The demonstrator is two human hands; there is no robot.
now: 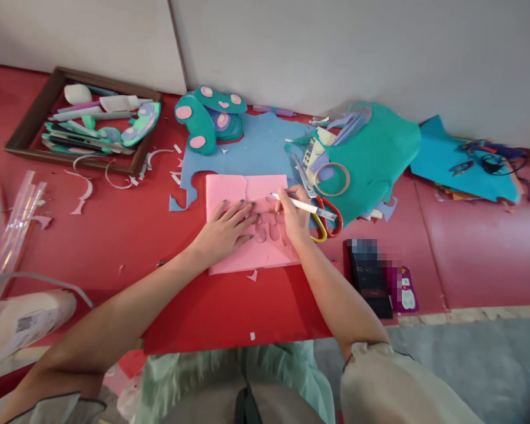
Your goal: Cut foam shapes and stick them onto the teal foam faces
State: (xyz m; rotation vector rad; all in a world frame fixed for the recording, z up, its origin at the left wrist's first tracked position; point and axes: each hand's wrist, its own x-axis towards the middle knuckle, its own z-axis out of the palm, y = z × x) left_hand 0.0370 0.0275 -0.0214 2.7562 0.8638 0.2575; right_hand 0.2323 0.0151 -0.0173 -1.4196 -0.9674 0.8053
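A pink foam sheet point(229, 191) lies on a red board point(229, 306) in front of me, with shapes cut out of its middle. My left hand point(225, 229) lies flat on the sheet, fingers spread, holding it down. My right hand point(294, 215) is closed round a white craft knife point(307, 207), its tip touching the pink foam near the cut-outs.
A blue foam sheet point(256, 147) lies behind the pink one. Teal paw shapes point(203, 121), scissors point(320, 209), a tape ring point(332, 178) and teal foam point(375, 159) sit behind and right. A wooden tray point(30, 126) of scraps is far left; a phone point(371, 277) lies right.
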